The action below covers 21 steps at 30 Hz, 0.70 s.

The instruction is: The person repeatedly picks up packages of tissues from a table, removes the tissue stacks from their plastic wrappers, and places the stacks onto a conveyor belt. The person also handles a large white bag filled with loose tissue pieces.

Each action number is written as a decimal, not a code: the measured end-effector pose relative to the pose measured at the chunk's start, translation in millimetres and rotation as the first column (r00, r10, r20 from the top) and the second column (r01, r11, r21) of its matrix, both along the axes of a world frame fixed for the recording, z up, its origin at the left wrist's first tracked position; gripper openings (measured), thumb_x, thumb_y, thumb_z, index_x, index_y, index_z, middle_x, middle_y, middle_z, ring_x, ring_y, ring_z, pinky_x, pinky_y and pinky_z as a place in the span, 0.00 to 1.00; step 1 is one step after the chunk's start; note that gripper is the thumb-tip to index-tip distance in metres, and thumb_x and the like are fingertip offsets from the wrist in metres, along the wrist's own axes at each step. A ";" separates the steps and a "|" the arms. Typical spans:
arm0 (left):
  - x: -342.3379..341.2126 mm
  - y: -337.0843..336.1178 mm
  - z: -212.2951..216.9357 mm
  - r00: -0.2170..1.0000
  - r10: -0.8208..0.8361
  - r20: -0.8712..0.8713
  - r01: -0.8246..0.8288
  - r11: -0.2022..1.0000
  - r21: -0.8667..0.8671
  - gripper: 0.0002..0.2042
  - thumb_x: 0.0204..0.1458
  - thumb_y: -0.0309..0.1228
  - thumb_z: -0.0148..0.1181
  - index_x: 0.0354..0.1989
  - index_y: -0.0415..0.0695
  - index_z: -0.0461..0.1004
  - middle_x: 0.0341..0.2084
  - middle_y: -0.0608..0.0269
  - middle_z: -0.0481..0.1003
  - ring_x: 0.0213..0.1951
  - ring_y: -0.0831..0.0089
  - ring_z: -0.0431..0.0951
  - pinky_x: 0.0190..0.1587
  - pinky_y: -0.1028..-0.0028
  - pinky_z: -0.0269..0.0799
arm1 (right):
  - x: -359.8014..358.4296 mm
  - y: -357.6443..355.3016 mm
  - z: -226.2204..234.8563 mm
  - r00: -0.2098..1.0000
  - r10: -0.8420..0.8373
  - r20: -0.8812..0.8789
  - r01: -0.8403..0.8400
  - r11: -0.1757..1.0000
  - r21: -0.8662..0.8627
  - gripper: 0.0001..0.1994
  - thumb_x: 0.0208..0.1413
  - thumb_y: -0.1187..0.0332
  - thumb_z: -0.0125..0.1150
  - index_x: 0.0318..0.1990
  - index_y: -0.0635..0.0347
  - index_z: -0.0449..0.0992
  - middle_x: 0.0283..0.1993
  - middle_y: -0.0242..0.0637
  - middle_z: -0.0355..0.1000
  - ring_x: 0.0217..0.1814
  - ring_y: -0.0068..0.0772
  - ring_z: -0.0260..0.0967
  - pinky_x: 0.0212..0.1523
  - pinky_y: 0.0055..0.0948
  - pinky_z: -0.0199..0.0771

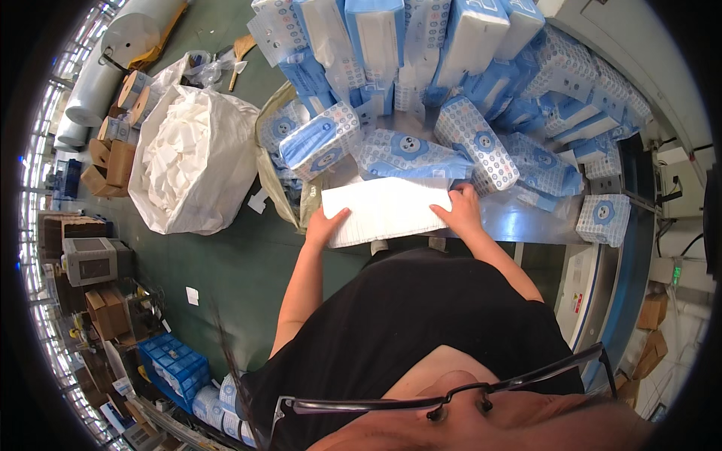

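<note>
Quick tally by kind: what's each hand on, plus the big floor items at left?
White tissue stack, held between left hand and right hand: 1
Big white sack: 1
Large white rolls: 2
Blue crate: 1
Total: 5

Bright even light, fisheye-bent edges, dark corners.

From my remote view I see a black short-sleeved top (pixel 406 323) filling the lower middle of the frame, loose and plain, without print. Both forearms are bare from the sleeve down. The left hand (pixel 325 225) and right hand (pixel 460 213) wear no gloves. Dark thin-rimmed glasses (pixel 451 392) cross the bottom edge.
</note>
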<state>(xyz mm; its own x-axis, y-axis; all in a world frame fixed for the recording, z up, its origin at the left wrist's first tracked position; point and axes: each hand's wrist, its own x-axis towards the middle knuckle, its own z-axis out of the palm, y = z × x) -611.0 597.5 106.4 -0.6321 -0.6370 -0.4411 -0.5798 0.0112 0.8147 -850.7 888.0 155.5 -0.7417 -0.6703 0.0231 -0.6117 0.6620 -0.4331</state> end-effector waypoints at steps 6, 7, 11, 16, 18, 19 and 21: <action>6.5 3.1 -6.6 1.000 0.006 0.018 -0.005 1.000 -0.028 0.27 0.46 0.47 0.69 0.47 0.37 0.77 0.38 0.52 0.81 0.38 0.63 0.82 0.44 0.67 0.75 | -25.4 -20.4 -42.3 0.730 -0.134 0.670 0.130 0.990 0.056 0.43 0.39 0.40 0.71 0.53 0.72 0.72 0.52 0.55 0.74 0.58 0.49 0.71 0.56 0.38 0.70; 7.6 11.8 1.5 1.000 0.007 -0.020 -0.008 0.999 -0.036 0.28 0.45 0.47 0.70 0.47 0.36 0.77 0.38 0.51 0.81 0.39 0.63 0.82 0.45 0.66 0.75 | -17.9 -20.5 -48.2 0.797 -0.169 0.579 0.138 0.986 0.097 0.48 0.37 0.39 0.72 0.57 0.72 0.68 0.57 0.57 0.70 0.60 0.51 0.69 0.57 0.39 0.69; 21.2 31.1 22.7 0.911 0.106 -0.398 -0.140 0.989 -0.055 0.37 0.41 0.41 0.74 0.60 0.39 0.66 0.51 0.52 0.72 0.55 0.63 0.72 0.56 0.64 0.68 | 3.4 6.1 -31.4 0.907 0.056 0.417 0.118 0.918 -0.380 0.49 0.38 0.60 0.77 0.64 0.71 0.52 0.61 0.58 0.59 0.63 0.52 0.59 0.63 0.43 0.60; 4.9 40.5 125.8 0.456 0.147 -0.878 -0.264 0.964 0.024 0.63 0.32 0.36 0.82 0.72 0.44 0.35 0.67 0.54 0.50 0.68 0.62 0.52 0.66 0.59 0.54 | 10.0 5.0 37.9 0.949 0.305 0.085 -0.102 0.547 -0.831 0.55 0.42 0.74 0.73 0.70 0.63 0.34 0.68 0.51 0.48 0.68 0.45 0.53 0.64 0.45 0.59; 11.7 22.4 146.1 0.436 -0.047 -0.899 -0.462 0.845 -0.269 0.64 0.31 0.35 0.82 0.71 0.40 0.35 0.65 0.53 0.53 0.67 0.61 0.55 0.67 0.59 0.53 | 4.9 -21.7 92.3 0.896 0.434 -0.097 -0.334 0.514 -0.790 0.50 0.44 0.74 0.71 0.69 0.63 0.39 0.68 0.50 0.50 0.69 0.47 0.54 0.65 0.47 0.58; 10.0 11.2 165.9 0.433 -0.158 -0.887 -0.529 0.752 -0.392 0.63 0.32 0.35 0.82 0.71 0.40 0.35 0.65 0.52 0.54 0.66 0.61 0.56 0.67 0.59 0.53 | 4.9 -35.9 119.3 0.858 0.479 -0.187 -0.450 0.524 -0.723 0.48 0.45 0.74 0.71 0.68 0.63 0.41 0.68 0.50 0.51 0.69 0.48 0.54 0.65 0.48 0.57; 23.7 -16.7 218.6 0.539 -0.284 -0.793 -0.648 0.462 -0.606 0.61 0.33 0.35 0.81 0.70 0.39 0.36 0.65 0.51 0.54 0.65 0.59 0.58 0.66 0.59 0.54 | 17.0 -88.1 177.7 0.709 0.602 -0.367 -0.693 0.496 -0.523 0.43 0.46 0.75 0.69 0.67 0.63 0.46 0.68 0.50 0.53 0.69 0.49 0.55 0.66 0.50 0.55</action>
